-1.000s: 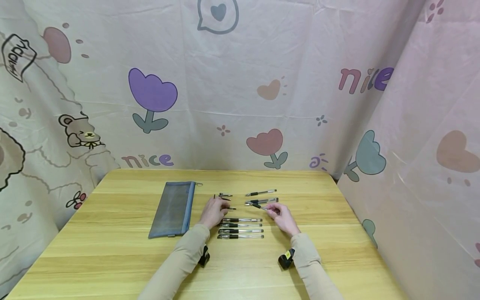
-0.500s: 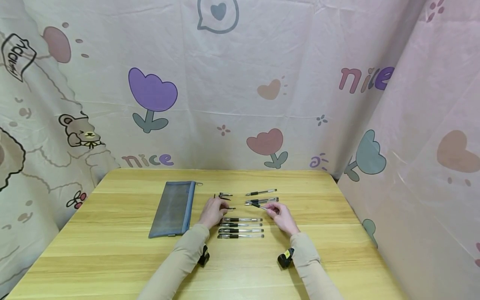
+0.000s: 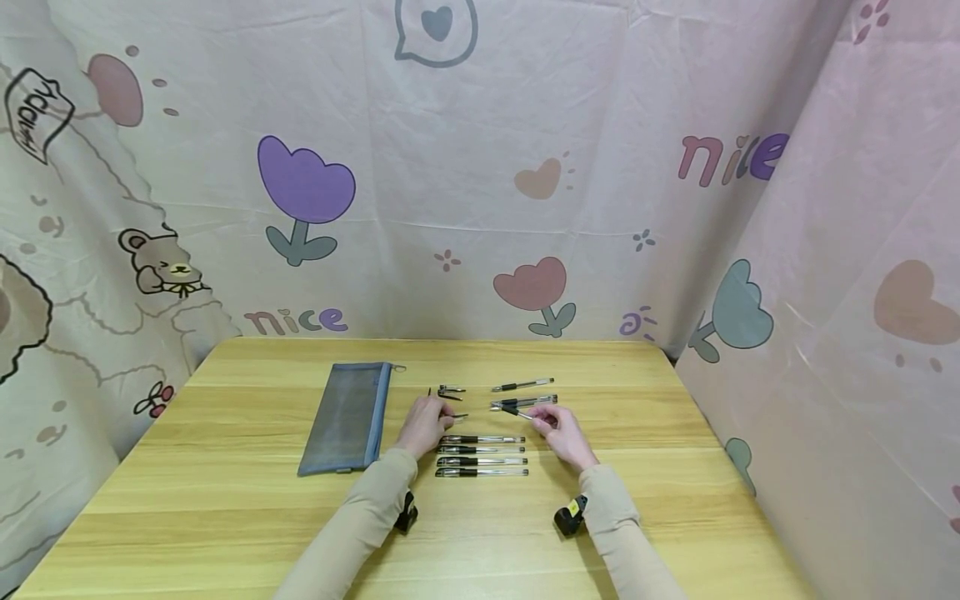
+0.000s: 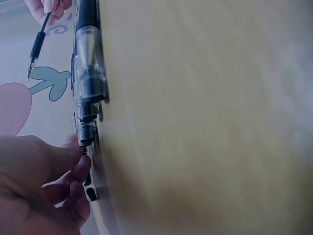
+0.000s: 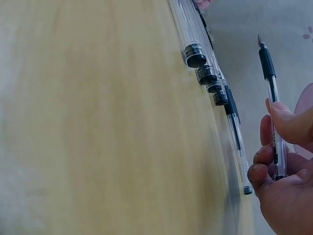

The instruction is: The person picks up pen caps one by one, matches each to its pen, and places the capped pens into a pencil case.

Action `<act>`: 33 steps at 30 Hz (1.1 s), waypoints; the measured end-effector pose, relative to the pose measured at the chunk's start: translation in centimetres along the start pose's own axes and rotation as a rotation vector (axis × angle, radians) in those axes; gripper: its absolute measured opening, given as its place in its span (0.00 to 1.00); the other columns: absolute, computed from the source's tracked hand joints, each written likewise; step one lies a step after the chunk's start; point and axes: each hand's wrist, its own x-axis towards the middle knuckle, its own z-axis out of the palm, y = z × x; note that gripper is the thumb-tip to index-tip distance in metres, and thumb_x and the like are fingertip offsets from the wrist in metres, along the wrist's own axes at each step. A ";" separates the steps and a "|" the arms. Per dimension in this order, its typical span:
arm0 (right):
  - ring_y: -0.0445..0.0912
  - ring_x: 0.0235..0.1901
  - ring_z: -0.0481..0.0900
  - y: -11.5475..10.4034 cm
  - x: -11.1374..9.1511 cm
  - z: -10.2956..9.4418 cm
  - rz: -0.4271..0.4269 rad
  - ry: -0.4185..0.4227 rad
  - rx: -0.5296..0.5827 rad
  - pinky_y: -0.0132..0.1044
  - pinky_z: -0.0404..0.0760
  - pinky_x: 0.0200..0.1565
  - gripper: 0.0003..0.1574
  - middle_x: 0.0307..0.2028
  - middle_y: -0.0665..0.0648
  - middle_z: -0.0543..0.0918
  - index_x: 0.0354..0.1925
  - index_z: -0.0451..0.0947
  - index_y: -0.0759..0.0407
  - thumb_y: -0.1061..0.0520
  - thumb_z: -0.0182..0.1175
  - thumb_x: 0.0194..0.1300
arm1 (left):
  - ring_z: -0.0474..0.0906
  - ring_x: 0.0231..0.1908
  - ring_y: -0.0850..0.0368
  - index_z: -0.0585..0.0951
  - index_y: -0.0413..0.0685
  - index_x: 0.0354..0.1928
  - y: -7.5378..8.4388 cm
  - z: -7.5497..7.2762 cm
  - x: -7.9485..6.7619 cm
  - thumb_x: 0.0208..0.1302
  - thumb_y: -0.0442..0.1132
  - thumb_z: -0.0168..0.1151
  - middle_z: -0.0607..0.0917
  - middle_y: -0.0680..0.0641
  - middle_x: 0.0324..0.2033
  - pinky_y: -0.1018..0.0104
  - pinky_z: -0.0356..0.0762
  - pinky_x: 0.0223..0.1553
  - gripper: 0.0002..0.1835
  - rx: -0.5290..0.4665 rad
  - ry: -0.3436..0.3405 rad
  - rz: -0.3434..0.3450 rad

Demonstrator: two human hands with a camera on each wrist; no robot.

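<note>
The table (image 3: 225, 517) held a blue-grey pouch (image 3: 343, 421), left of your hands. Your right hand (image 3: 564, 435) and left hand (image 3: 424, 425) each pinched something near four capped pens (image 3: 468, 461) in a row: the right, an uncapped pen (image 5: 272, 88), raised, tip leftward; the left, a small cap-like piece (image 3: 460, 416).

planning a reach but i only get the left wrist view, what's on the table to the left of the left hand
Observer: A grey pouch with blue edging lies there, beside the left hand.
Operator: ok, the near pens overlap in my view, how many are in that row
Observer: Four; the head view shows them lying side by side.
</note>
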 end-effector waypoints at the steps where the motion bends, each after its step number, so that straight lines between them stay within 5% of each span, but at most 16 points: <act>1: 0.40 0.33 0.72 -0.1 0.0 0.0 0.032 -0.002 0.004 0.28 0.71 0.37 0.10 0.33 0.56 0.80 0.44 0.84 0.65 0.67 0.58 0.68 | 0.80 0.43 0.46 0.86 0.39 0.34 0.0 0.0 0.0 0.64 0.33 0.67 0.87 0.45 0.35 0.50 0.78 0.51 0.03 -0.015 -0.004 -0.007; 13: 0.43 0.35 0.71 -1.2 0.5 0.0 0.151 -0.030 0.028 0.30 0.71 0.36 0.10 0.35 0.56 0.78 0.46 0.83 0.62 0.66 0.58 0.69 | 0.80 0.40 0.53 0.83 0.38 0.48 -0.4 -0.8 -0.5 0.73 0.32 0.57 0.86 0.44 0.39 0.56 0.80 0.46 0.08 -0.251 -0.014 -0.097; 23: 0.46 0.41 0.79 -1.9 0.7 0.2 0.093 -0.099 -0.010 0.36 0.78 0.45 0.12 0.45 0.60 0.85 0.48 0.84 0.59 0.66 0.58 0.69 | 0.80 0.42 0.56 0.84 0.43 0.49 -0.5 -0.7 -0.8 0.72 0.35 0.59 0.87 0.48 0.38 0.64 0.75 0.46 0.09 -0.421 0.022 -0.032; 33: 0.44 0.41 0.78 -2.2 0.7 0.5 0.054 -0.113 -0.048 0.37 0.77 0.48 0.11 0.41 0.56 0.83 0.47 0.84 0.58 0.66 0.59 0.68 | 0.80 0.42 0.55 0.85 0.42 0.48 -0.4 -0.6 -1.0 0.69 0.34 0.62 0.88 0.46 0.40 0.69 0.75 0.43 0.09 -0.477 0.040 0.013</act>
